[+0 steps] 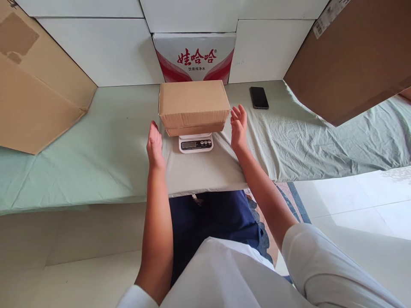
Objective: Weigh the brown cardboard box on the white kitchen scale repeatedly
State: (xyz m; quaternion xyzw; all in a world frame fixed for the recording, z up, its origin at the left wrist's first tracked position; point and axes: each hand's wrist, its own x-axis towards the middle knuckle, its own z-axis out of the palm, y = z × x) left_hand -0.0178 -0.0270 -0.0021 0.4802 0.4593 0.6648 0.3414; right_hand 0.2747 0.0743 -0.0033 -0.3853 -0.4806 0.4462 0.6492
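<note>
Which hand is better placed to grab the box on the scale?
Right, marginally. The right hand sits open beside the cardboard box's right edge; the left hand is open too but lower, nearer the scale. Neither touches it.

You have two hands in view, left hand (155, 143) and right hand (239, 127). Count one small cardboard box (193, 107), one digital scale (195, 143), one phone (258, 97), one printed water carton (195, 57), two large cardboard sheets (35, 90) (353, 60).

Scale (195, 143) readout perhaps too small.
</note>
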